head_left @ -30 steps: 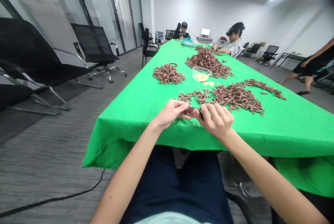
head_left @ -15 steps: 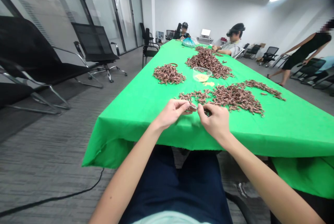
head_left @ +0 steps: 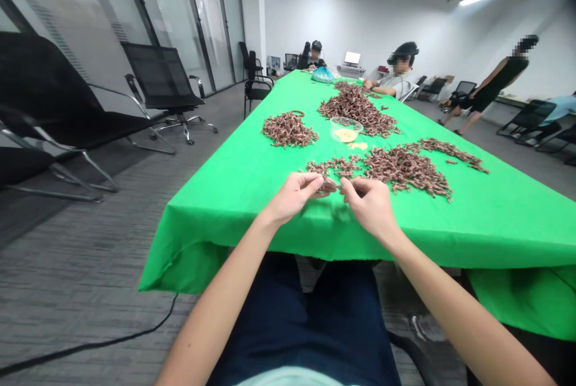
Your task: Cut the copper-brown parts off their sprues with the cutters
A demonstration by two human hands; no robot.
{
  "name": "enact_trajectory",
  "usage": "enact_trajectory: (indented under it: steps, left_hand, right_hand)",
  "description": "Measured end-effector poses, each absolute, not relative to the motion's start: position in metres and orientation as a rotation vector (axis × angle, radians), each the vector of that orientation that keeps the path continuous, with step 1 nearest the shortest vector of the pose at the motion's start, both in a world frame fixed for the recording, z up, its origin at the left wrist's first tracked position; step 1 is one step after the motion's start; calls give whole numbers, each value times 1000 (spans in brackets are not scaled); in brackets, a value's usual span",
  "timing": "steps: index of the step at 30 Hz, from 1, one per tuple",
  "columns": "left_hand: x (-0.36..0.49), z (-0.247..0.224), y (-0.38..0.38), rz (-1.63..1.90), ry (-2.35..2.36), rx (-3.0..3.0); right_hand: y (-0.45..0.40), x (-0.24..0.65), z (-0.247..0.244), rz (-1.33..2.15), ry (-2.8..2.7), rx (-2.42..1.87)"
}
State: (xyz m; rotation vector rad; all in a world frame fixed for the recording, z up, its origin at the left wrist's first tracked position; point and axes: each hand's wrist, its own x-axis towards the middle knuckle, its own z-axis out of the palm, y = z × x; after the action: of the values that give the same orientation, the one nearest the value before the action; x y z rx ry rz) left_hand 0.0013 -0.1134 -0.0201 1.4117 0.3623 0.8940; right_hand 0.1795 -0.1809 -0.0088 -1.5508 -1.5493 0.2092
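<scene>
Over the near edge of the green tablecloth (head_left: 252, 236), our left hand (head_left: 294, 194) pinches a small brown piece (head_left: 330, 184) closed between its fingertips, our right hand (head_left: 369, 209) curls just beside it with its hold hidden, and three big brown piles (head_left: 400, 168) lie unsorted ahead.

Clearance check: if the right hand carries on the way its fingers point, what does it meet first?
Probably the small piece held at the fingertips of the left hand, just ahead of the right hand. Depth is hard to judge here.
</scene>
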Motion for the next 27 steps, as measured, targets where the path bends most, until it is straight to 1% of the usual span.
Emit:
enact_trajectory:
  steps: [11,27]
  left_hand:
    - [0,-23,-113,883,406,1377]
    - [-3,-24,-109,859,480,1444]
  right_hand:
    - [-174,176,-23,200,-1464,-1410]
    - [-169,182,-38,328,-1457,-1391]
